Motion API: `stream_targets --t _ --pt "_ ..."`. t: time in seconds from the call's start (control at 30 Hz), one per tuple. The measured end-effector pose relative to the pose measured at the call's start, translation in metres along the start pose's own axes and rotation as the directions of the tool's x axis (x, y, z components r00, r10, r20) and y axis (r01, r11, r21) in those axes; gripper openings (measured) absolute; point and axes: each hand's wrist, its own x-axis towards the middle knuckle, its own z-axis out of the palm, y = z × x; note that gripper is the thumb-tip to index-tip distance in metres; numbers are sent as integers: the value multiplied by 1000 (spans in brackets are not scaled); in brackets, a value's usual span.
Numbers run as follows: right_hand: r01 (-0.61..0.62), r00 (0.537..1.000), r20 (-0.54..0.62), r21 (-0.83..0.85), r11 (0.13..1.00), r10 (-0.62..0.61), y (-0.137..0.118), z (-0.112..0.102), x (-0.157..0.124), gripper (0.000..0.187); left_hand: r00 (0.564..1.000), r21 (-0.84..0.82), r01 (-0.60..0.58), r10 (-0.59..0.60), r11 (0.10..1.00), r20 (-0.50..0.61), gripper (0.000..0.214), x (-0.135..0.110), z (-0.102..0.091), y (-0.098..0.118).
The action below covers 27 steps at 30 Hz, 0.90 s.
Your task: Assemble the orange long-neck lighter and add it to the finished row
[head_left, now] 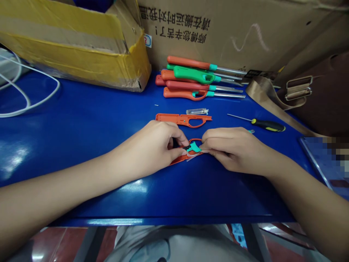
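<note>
Handle half (179, 159), orange, lies on the blue table (95, 127) between my hands, a teal piece (195, 147) set at its middle. My left hand (162, 142) pinches a small black piece (187, 148) beside the teal one — thumb below, finger above. My right hand (237, 149) bunches its fingertips at the far end (whether they grip anything, I cannot tell). Just beyond lies a matching orange half (169, 118).

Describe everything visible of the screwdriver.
The screwdriver has a black, plastic-looking handle with yellow patches and a thin, metallic-looking shaft. It lies on the blue tabletop, beyond the right hand, shaft pointing left, handle end slightly nearer the wearer. No hand touches it. Tip shape: too small to tell.
</note>
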Motion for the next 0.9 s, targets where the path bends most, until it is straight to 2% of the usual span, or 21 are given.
stream_targets --t 0.23,0.4,0.6,0.73,0.9 --pt "43 999 9 -98 994 -42 -4 -3 -3 27 999 11 -44 44 999 -17 10 -2 1 -2" --pt "20 999 29 -54 998 -19 -6 -4 -2 24 1000 -4 -10 10 1000 -9 11 -3 0 -1" --pt "-45 999 21 16 999 44 -6 -1 -1 15 1000 -85 16 -18 996 -19 24 -2 1 -3" --pt "-82 997 -9 40 996 82 -7 -2 1 12 999 -72 18 -20 997 -26 21 -2 1 -4" --pt "-62 998 -3 8 998 62 -9 -2 1 13 1000 -72 5 -7 997 -28 20 -2 2 -3"
